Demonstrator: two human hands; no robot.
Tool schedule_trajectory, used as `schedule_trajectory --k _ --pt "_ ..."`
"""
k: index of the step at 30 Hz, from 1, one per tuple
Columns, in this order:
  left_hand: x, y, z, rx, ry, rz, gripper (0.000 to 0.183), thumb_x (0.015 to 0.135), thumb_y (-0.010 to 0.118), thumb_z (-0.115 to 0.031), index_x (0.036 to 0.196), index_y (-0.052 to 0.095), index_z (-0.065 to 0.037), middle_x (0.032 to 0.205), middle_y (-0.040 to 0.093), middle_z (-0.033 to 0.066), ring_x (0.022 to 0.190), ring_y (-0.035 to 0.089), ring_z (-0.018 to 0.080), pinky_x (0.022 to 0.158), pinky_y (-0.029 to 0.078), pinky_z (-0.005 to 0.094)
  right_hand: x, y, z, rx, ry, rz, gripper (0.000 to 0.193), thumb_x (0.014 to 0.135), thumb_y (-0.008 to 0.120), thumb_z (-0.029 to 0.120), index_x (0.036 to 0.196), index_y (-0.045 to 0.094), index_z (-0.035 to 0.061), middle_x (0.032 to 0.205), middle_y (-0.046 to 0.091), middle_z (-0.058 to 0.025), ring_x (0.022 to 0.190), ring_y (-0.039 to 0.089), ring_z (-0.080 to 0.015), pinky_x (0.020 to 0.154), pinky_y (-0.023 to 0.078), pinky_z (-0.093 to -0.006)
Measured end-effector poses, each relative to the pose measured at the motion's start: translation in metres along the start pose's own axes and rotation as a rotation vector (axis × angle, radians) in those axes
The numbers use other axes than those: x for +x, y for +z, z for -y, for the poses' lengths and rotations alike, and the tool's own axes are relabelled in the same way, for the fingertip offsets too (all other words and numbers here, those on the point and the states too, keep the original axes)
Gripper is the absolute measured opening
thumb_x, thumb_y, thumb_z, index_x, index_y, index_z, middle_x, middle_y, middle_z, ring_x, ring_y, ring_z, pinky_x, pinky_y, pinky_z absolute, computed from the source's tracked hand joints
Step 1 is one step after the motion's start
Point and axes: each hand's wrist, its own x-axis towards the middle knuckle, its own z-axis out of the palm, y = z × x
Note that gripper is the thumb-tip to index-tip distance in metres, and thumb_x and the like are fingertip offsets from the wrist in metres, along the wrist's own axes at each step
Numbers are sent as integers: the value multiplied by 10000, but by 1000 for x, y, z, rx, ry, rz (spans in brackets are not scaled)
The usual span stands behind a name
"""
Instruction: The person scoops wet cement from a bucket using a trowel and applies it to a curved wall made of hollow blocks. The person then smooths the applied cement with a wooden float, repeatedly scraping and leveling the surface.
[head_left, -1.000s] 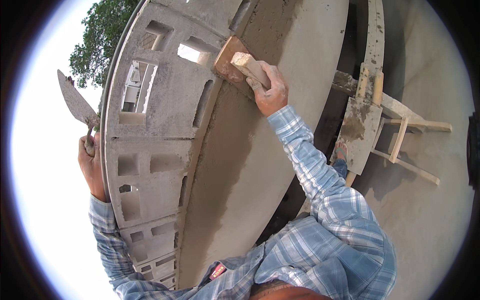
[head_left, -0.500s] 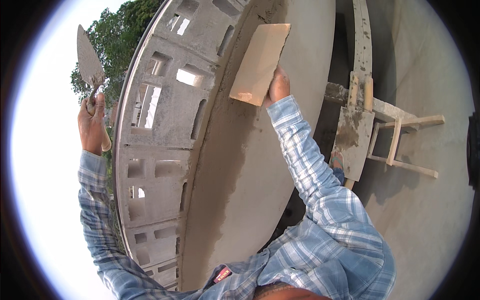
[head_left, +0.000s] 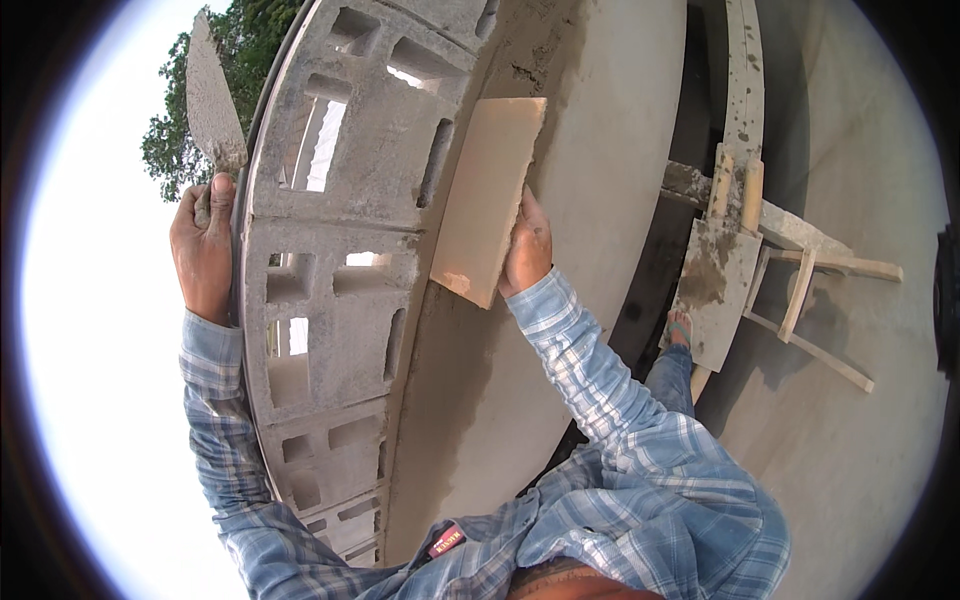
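Observation:
My left hand (head_left: 204, 250) is closed round the handle of a pointed trowel (head_left: 213, 100), whose grey blade is smeared with mortar. That hand is right beside the outer edge of the block wall (head_left: 360, 170); whether it touches the edge, I cannot tell. In my right hand (head_left: 527, 247) is a flat, rectangular plastering float (head_left: 488, 190), tan with a ragged, mortar-caked right edge. My fingers grip its right side, and the board hides its grip. The float lies over or close to the band of wet mortar (head_left: 440, 370) along the wall; contact is unclear.
A smooth grey wall face (head_left: 590, 200) curves beside the mortar band. To the right are a narrow plank (head_left: 742, 80), a mortar-stained board (head_left: 705, 290) with a foot in a sandal (head_left: 679, 327) on it, and a wooden frame (head_left: 800, 290). A tree (head_left: 170, 150) stands beyond the wall.
The float has come closer to me and leftward, toward the blocks. My left hand, still holding the trowel, has shifted right to the wall's outer edge. The whole view has shifted somewhat.

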Motion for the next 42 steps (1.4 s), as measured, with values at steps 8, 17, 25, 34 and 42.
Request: schedule_trajectory --k 8,17,25,34,42 --pt "-7 2 -11 65 -3 -47 435 988 603 -411 912 638 17 764 641 50 706 527 112 673 453 266 34 12 24 9 -21 -31 361 1015 427 130 1330 492 -34 1147 622 -115 1011 617 -171 882 517 -298" --pt "-9 3 -15 8 -37 -32 407 992 604 -380 924 663 17 803 672 52 734 557 104 701 459 252 73 8 45 -125 -82 4 486 1014 442 296 1370 454 -35 1240 593 -141 1105 615 -227 934 528 -336" --pt "-5 2 -11 -20 -83 -14 403 994 602 -380 890 644 7 776 643 38 732 528 104 690 439 253 106 6 62 -120 -87 29 498 1013 449 295 1374 451 -48 1212 608 -148 1044 643 -232 869 559 -335" --pt "-7 4 -17 -16 -99 -26 398 999 597 -371 882 612 9 760 598 23 723 495 103 679 424 256 140 5 85 -120 -80 77 447 1015 421 242 1365 482 -30 1203 616 -139 1022 643 -214 862 554 -325" --pt "-8 7 -12 -43 -96 -24 393 1004 588 -372 863 595 -6 731 547 2 694 445 89 636 388 251 165 9 91 -135 -149 -18 420 1018 410 255 1311 523 -24 1151 629 -117 990 646 -199 838 556 -327"
